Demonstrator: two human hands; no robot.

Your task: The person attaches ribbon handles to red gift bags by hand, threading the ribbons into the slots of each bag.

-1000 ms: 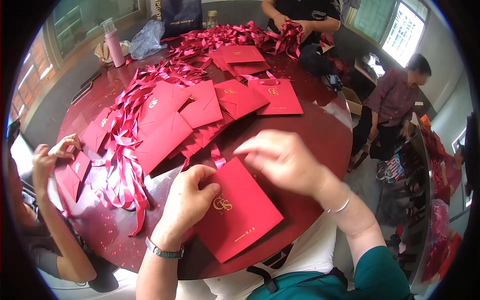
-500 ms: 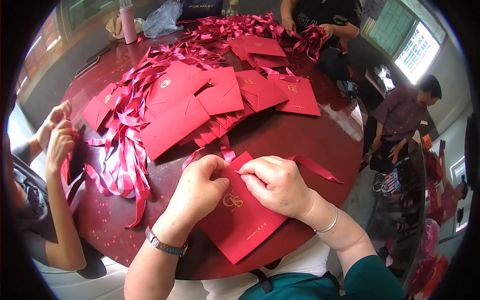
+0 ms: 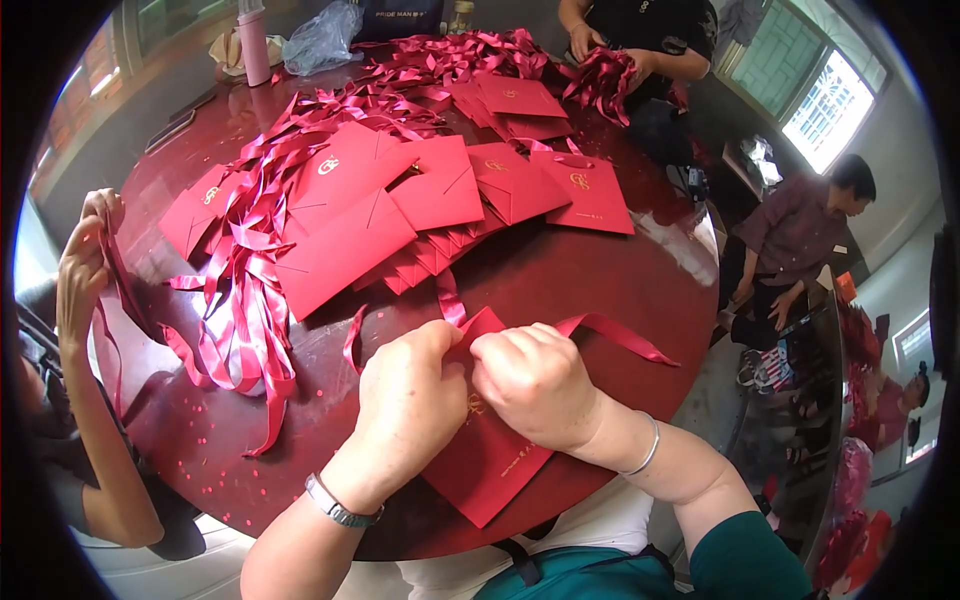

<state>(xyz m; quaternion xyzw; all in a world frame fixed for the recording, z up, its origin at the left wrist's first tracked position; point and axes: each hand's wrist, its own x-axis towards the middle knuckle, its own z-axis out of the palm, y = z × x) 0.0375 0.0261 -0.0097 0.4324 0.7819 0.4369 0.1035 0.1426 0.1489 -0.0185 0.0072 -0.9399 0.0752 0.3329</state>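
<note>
A red paper gift envelope (image 3: 490, 470) with gold print lies slanted at the near edge of the round table, under both my hands. My left hand (image 3: 415, 400) is closed at its upper left side, where a red ribbon (image 3: 450, 298) comes out above the fingers. Curled into a fist beside it, my right hand (image 3: 540, 385) has a length of red ribbon (image 3: 630, 336) trailing behind it to the right. The fists nearly touch over the envelope's top. My fingertips are hidden, so their exact hold on ribbon and paper is unclear.
Beyond my hands lie piled red envelopes (image 3: 350, 250) and a heap of loose ribbons (image 3: 245, 320). A pink bottle (image 3: 254, 45) and plastic bag (image 3: 325, 38) stand at the back. Co-workers' hands (image 3: 85, 260) hold red pieces at left, and another person's (image 3: 640, 68) hold ribbons at far right.
My fingers have gone from pinching at the envelope's top to closed fists, now nearer together. The co-worker at left has raised their hands, with a red strip hanging.
</note>
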